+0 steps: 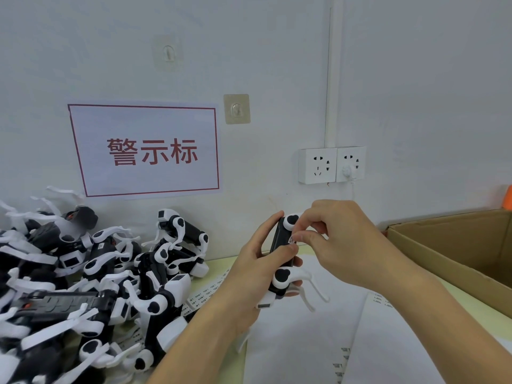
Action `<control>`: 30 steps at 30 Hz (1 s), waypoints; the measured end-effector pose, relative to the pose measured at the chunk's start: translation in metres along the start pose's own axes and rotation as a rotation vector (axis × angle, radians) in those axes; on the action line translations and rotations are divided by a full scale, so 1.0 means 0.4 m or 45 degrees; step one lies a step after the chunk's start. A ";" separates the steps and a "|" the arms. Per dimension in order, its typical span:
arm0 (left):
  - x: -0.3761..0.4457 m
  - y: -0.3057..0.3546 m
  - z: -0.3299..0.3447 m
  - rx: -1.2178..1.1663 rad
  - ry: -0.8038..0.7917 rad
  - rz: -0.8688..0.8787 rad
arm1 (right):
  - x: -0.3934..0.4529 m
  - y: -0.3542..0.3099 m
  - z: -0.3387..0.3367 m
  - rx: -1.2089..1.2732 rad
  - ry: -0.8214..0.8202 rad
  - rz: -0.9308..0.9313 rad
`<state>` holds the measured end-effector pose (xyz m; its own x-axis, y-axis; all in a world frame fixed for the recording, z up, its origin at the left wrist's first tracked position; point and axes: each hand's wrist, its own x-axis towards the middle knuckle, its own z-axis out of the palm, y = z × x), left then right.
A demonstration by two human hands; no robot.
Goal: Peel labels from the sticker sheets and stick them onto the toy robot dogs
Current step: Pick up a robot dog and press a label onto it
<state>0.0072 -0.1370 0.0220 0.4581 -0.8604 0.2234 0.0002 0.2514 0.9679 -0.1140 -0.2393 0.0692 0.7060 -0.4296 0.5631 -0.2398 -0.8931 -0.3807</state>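
Many black-and-white toy dogs (83,275) lie heaped at left, a cardboard box (454,253) at right, sticker sheets (304,342) below. The left hand (255,270) grips one toy dog (281,259) upright; the right hand (340,242) pinches a label (291,240) against its side.

The toy robot dog (282,259) held at the centre is smooth plastic, its black body faintly glossy and its white leg joints matt, like the pile of toy dogs (91,286) at nine o'clock. A small paper label (292,240) lies on its body, and thin white paper sticker sheets (304,342) cover the pale green, smooth counter (219,264) at six o'clock. At three o'clock sits a matt brown cardboard box (454,256); on the matt painted wall (415,92) are a paper sign (144,151) at eleven o'clock and glossy white plastic sockets (331,164) at one o'clock.
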 end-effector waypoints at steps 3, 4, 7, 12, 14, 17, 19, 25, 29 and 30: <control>0.000 0.000 -0.001 0.020 0.002 0.006 | 0.000 0.001 0.002 0.005 -0.005 0.004; 0.000 0.000 -0.001 0.017 0.004 0.005 | 0.000 0.002 0.002 0.008 -0.006 0.006; -0.001 0.002 0.000 0.014 0.007 -0.007 | 0.000 0.003 0.004 0.017 -0.005 0.008; 0.000 0.001 -0.001 0.042 0.021 -0.008 | 0.001 0.004 0.007 0.008 -0.008 0.008; 0.001 0.002 -0.002 0.068 0.035 0.000 | 0.001 0.003 0.008 0.009 0.002 0.009; 0.001 0.002 -0.003 0.088 0.053 0.021 | -0.001 -0.002 0.008 -0.018 0.009 -0.008; 0.001 0.002 -0.002 0.090 0.058 0.024 | -0.002 -0.005 0.006 -0.041 0.019 -0.022; 0.000 -0.001 0.000 0.105 0.080 0.023 | -0.010 -0.019 0.002 -0.168 0.056 -0.010; -0.002 0.001 0.003 0.069 0.098 -0.001 | -0.011 -0.030 0.001 -0.275 0.094 -0.009; -0.001 0.002 0.005 0.062 0.101 -0.003 | -0.011 -0.032 0.002 -0.290 0.106 -0.006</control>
<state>0.0053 -0.1372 0.0228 0.5275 -0.8224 0.2133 -0.0413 0.2260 0.9733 -0.1136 -0.2257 0.0710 0.6524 -0.4264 0.6266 -0.3874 -0.8982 -0.2078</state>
